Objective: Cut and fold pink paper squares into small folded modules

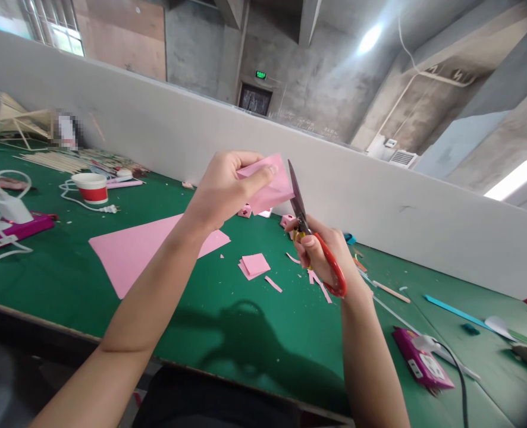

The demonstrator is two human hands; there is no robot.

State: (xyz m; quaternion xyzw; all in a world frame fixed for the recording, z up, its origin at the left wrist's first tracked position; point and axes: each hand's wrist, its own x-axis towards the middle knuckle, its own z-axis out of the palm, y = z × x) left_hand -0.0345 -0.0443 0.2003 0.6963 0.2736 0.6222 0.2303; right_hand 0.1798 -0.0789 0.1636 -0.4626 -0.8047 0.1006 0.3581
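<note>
Our L grip pinches a small flat piece of pink paper btwn thumb & fingers, held up above the surface. Our R grip is closed round the handles of red-and-yellow-handled metal scissors, blades pointing up right at the paper's R edge; can't tell if any paper sits btwn them. Below, on the green flat-topped surface, we have a small pile of pink paper squares w/ thin pink paper strips nearby. A big pink paper sheet lies partly under our L forearm. Farther L: a red-and-white paper cup, a purple box-shaped power strip, plus thin pale wooden sticks at the back. Far R: a 2nd purple box w/ cable & a long blue strip. White partition runs behind.
</note>
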